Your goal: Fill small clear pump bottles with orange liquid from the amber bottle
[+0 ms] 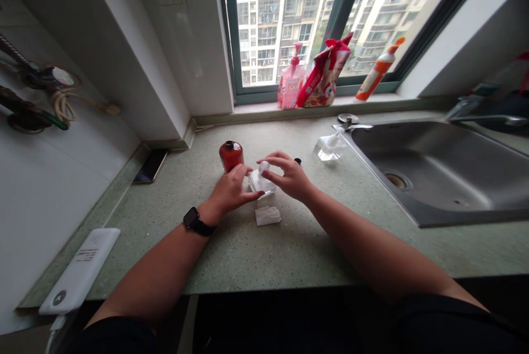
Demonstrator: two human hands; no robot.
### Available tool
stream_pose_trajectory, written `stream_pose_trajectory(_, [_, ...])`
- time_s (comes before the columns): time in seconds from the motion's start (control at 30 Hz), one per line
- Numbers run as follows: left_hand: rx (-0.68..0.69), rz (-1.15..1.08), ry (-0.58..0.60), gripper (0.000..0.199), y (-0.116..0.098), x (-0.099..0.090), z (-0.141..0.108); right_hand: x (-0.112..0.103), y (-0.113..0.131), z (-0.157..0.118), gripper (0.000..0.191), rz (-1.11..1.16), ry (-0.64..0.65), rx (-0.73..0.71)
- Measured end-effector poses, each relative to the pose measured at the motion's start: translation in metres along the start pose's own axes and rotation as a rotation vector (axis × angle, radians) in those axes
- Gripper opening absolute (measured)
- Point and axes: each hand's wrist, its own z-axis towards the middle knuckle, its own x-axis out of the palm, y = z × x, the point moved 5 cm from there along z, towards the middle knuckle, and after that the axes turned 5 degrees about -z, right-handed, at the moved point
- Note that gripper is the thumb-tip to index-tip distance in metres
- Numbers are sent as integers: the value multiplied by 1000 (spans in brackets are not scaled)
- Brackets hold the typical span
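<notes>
My left hand point(233, 191), with a black watch on its wrist, grips the side of a clear square bottle point(266, 186) standing on the counter. My right hand point(287, 175) pinches a small round whitish piece point(263, 166) at the bottle's top; whether it is a cap or stopper I cannot tell. Just behind the left hand stands a red-brown bottle point(230, 155) with an uncovered dark neck. A folded white tissue point(268, 215) lies in front of the clear bottle. Partly behind the right hand is a small black cap point(297, 161).
A clear pump dispenser point(328, 147) rests by the steel sink point(413, 216) on the right. To the left lie a phone point(151, 166) and a white power bank point(80, 268). Along the windowsill stand a pink pump bottle point(291, 86), a red bag point(324, 78) and an orange-white bottle point(376, 75).
</notes>
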Motion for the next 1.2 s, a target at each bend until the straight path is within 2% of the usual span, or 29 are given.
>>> stream_pose_trajectory(0.17, [11, 14, -6, 57, -1, -1, 0, -13, 1, 4, 37, 97, -41, -3])
stream_pose_trajectory(0.3, [15, 28, -14, 54, -4, -3, 0, -27, -1, 5, 34, 130, -23, 25])
stream_pose_trajectory(0.5, [35, 63, -30, 58, -8, -5, -2, -47, 3, 4, 28, 20, 49, -1])
stream_pose_trajectory(0.67, [59, 85, -41, 59, -9, -4, -3, -62, 7, 4, 25, -37, 48, -51])
stream_pose_trajectory(0.87, [69, 101, -44, 59, -11, -5, -2, -78, 8, 3, 23, -281, 142, -144])
stream_pose_trajectory(1.1, [75, 93, -56, 58, -10, -6, -2, -79, -5, -2, 20, -418, 312, -117])
stream_pose_trajectory(1.2, [75, 97, -60, 59, -10, -5, -2, -78, -6, -2, 20, -435, 317, -117])
